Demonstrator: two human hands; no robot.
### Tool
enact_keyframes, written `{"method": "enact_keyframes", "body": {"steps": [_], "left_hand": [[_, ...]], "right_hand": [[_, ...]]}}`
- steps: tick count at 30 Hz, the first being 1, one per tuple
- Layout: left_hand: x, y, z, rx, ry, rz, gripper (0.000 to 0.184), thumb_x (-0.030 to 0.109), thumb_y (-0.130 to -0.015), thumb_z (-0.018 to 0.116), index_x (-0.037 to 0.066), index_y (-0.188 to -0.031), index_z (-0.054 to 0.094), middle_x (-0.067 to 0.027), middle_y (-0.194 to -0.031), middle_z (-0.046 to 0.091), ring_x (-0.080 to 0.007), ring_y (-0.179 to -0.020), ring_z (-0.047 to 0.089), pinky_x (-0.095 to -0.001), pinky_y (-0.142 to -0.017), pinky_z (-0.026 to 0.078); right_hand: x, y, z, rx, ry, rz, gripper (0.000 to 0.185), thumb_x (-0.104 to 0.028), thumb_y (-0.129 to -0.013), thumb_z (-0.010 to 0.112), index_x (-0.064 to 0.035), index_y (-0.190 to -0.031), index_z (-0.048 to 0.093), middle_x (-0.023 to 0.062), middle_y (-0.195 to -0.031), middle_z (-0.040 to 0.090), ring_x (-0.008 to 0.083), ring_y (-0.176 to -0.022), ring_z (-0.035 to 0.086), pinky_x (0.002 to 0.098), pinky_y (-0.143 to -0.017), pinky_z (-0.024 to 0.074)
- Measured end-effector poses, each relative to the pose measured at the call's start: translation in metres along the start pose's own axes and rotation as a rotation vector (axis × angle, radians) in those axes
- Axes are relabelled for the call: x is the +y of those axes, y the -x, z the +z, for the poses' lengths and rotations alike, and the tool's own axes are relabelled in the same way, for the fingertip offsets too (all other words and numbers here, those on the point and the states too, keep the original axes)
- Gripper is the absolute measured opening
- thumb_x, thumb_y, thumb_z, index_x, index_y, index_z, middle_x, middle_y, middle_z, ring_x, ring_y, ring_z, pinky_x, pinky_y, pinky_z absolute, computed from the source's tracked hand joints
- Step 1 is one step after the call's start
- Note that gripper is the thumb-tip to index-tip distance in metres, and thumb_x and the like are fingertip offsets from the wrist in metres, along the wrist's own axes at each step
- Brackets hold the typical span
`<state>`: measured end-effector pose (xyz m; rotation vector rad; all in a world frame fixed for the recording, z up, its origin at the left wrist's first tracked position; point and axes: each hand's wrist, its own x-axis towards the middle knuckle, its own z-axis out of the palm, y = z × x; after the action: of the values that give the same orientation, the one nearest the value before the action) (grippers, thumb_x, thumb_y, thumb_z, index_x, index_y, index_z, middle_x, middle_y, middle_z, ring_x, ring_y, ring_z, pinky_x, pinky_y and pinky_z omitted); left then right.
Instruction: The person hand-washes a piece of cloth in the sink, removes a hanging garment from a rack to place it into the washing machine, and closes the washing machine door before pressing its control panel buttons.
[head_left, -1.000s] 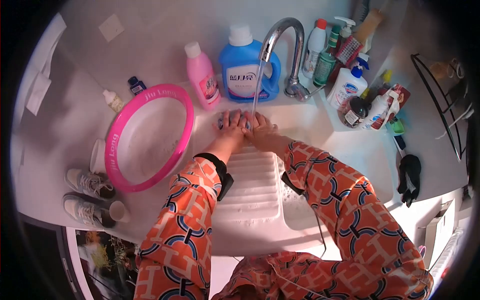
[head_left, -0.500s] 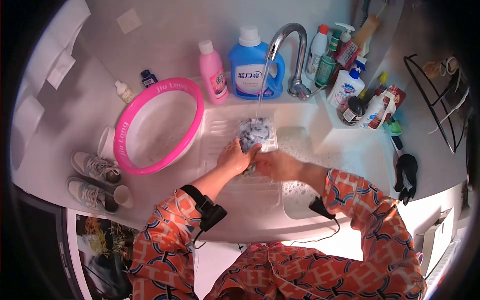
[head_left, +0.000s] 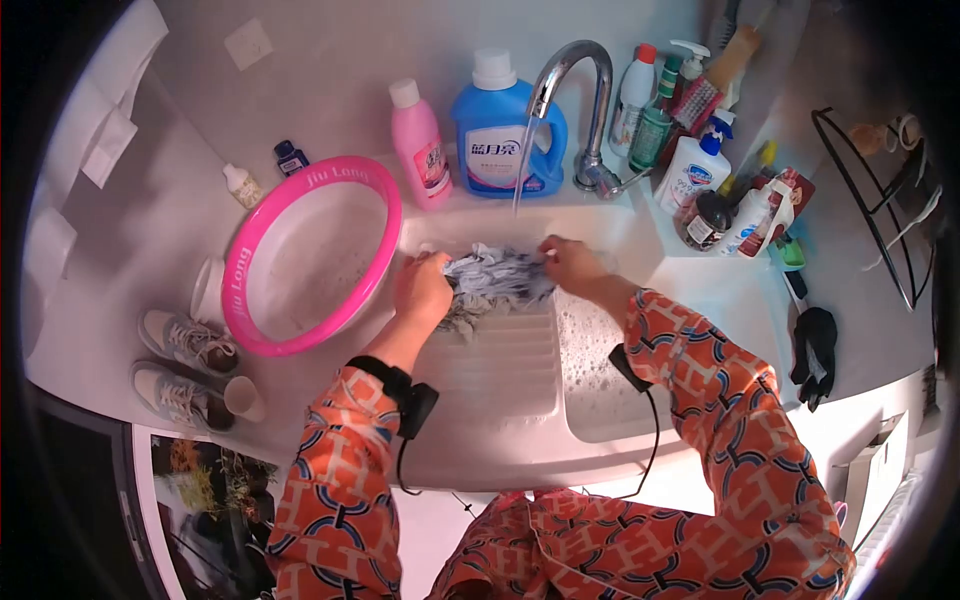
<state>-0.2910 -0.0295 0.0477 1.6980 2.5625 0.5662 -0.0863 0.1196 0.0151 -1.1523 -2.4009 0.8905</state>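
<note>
A wet, bunched grey-blue cloth (head_left: 492, 272) stretches between my two hands above the ridged washboard (head_left: 495, 365) of the sink. My left hand (head_left: 424, 288) pinches its left end, fingers closed. At the right end, my right hand (head_left: 576, 264) grips the cloth with its fingers curled in. A paler, greenish-grey part (head_left: 470, 315) hangs lower, near the washboard; I cannot tell whether it belongs to the same piece. Water runs from the curved chrome faucet (head_left: 578, 55) just behind the cloth.
A pink-rimmed basin (head_left: 240, 275) stands at the left, beside grey shoes (head_left: 185, 340). Behind the sink are a pink bottle (head_left: 420, 150) and a blue detergent jug (head_left: 500, 135). Several bottles and a soap pump (head_left: 690, 175) crowd the right corner. Suds lie in the sink bowl (head_left: 600, 400).
My hands, together under the water before, have moved apart to left and right. The cloth, a compact bundle before, is now spread out between them.
</note>
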Motion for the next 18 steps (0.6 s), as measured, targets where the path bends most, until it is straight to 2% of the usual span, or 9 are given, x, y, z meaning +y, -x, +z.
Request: {"method": "enact_keyframes", "body": {"steps": [3,6,7,10,12,13,14,15,18], "left_hand": [[0.015,0.021,-0.027,-0.007,0.121,-0.001,0.028,0.001,-0.074,0.049,0.008,-0.099,0.061,-0.0108,-0.100,0.062,-0.0301,-0.098,0.055,-0.0395,-0.086,0.043],[0.002,0.018,-0.033,0.002,0.516,-0.060,0.029,0.000,-0.074,0.048,0.005,-0.101,0.060,-0.0141,-0.100,0.061,-0.0304,-0.098,0.056,-0.0400,-0.085,0.043],[-0.003,0.014,-0.035,0.010,0.697,-0.099,0.030,0.000,-0.074,0.048,0.004,-0.101,0.059,-0.0154,-0.100,0.061,-0.0304,-0.098,0.056,-0.0401,-0.084,0.043],[0.000,0.017,-0.042,0.005,0.842,-0.086,0.034,0.000,-0.072,0.048,0.004,-0.105,0.057,-0.0175,-0.098,0.061,-0.0312,-0.095,0.058,-0.0394,-0.083,0.043],[-0.008,0.022,-0.023,-0.018,0.442,-0.066,0.051,0.007,-0.072,0.052,0.009,-0.123,0.047,-0.0178,-0.118,0.051,-0.0330,-0.114,0.046,-0.0427,-0.095,0.036],[-0.001,0.029,-0.019,0.057,0.301,0.087,0.056,0.009,-0.072,0.053,0.011,-0.127,0.043,-0.0173,-0.124,0.047,-0.0342,-0.119,0.040,-0.0454,-0.098,0.032],[0.005,0.032,-0.017,0.128,0.158,0.237,0.061,0.011,-0.072,0.054,0.013,-0.131,0.039,-0.0169,-0.130,0.043,-0.0354,-0.124,0.035,-0.0480,-0.101,0.029],[0.011,0.030,-0.021,-0.041,0.063,0.195,0.069,0.024,-0.074,0.060,0.014,-0.136,0.032,-0.0141,-0.141,0.029,-0.0374,-0.132,0.018,-0.0573,-0.104,0.018],[0.011,0.032,-0.004,-0.299,-0.151,0.221,0.074,0.040,-0.076,0.061,0.012,-0.137,0.030,-0.0137,-0.143,0.025,-0.0359,-0.134,0.015,-0.0610,-0.103,0.017]], "right_hand": [[0.021,-0.006,-0.009,0.280,-0.070,-0.001,0.019,-0.013,-0.079,0.056,-0.0059,-0.095,0.062,0.0161,-0.073,0.063,0.0286,-0.071,0.063,0.0369,-0.063,0.0499],[0.003,-0.012,-0.034,0.143,-0.514,0.319,0.017,-0.012,-0.078,0.058,-0.0049,-0.094,0.062,0.0137,-0.069,0.061,0.0196,-0.070,0.063,0.0312,-0.057,0.0496],[-0.002,-0.008,-0.040,0.124,-0.789,0.301,0.019,-0.014,-0.080,0.058,-0.0039,-0.096,0.061,0.0110,-0.071,0.061,0.0141,-0.070,0.062,0.0260,-0.053,0.0482],[-0.003,-0.008,-0.036,0.041,-0.821,0.170,0.026,-0.021,-0.082,0.058,-0.0076,-0.104,0.061,0.0181,-0.096,0.060,0.0215,-0.084,0.063,0.0299,-0.065,0.0512],[0.000,-0.007,-0.015,0.085,-0.352,-0.107,0.030,-0.028,-0.084,0.056,-0.0114,-0.109,0.061,0.0205,-0.115,0.050,0.0262,-0.099,0.057,0.0350,-0.078,0.0485],[-0.010,-0.003,-0.006,0.107,-0.114,-0.242,0.032,-0.031,-0.085,0.056,-0.0133,-0.111,0.061,0.0217,-0.125,0.045,0.0286,-0.107,0.055,0.0375,-0.084,0.0471],[-0.018,-0.002,0.003,0.000,-0.078,-0.267,0.039,-0.036,-0.085,0.055,-0.0165,-0.118,0.056,0.0205,-0.133,0.037,0.0313,-0.115,0.046,0.0421,-0.092,0.0398],[-0.035,0.003,0.011,-0.105,-0.044,-0.287,0.045,-0.040,-0.085,0.054,-0.0197,-0.125,0.051,0.0193,-0.141,0.028,0.0341,-0.124,0.038,0.0468,-0.101,0.0324],[-0.061,0.029,0.035,-0.133,0.392,-0.319,0.060,-0.044,-0.084,0.052,-0.0199,-0.136,0.034,0.0184,-0.141,0.028,0.0361,-0.129,0.030,0.0525,-0.103,0.0263]]}}
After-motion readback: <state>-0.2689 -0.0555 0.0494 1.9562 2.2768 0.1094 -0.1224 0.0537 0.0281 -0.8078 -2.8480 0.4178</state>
